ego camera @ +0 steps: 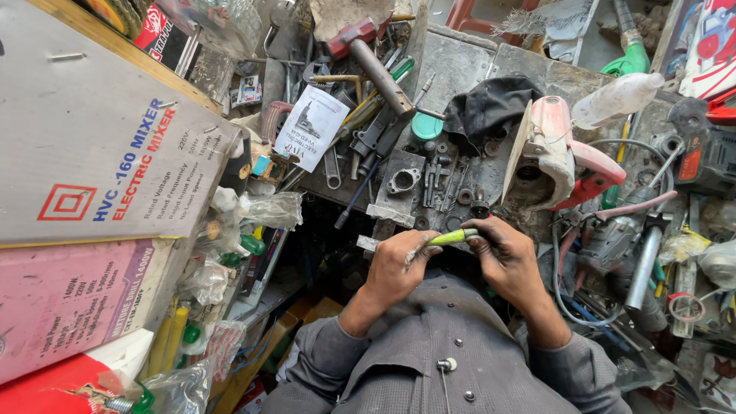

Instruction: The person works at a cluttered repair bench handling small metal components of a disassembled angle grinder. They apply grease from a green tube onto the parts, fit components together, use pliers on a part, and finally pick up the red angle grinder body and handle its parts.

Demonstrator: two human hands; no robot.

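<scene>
A green-handled screwdriver (452, 237) is gripped between both hands above the bench (460, 69) edge: the left hand (399, 264) is clenched around its metal end, largely hidden, while the handle is pinched by the right hand (506, 257). The tip cannot be made out.

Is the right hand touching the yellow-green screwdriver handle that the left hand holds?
Touching. The head view shows the right hand with its fingertips closed on the end of the yellow-green screwdriver handle, while the left hand grips its other end.
</scene>
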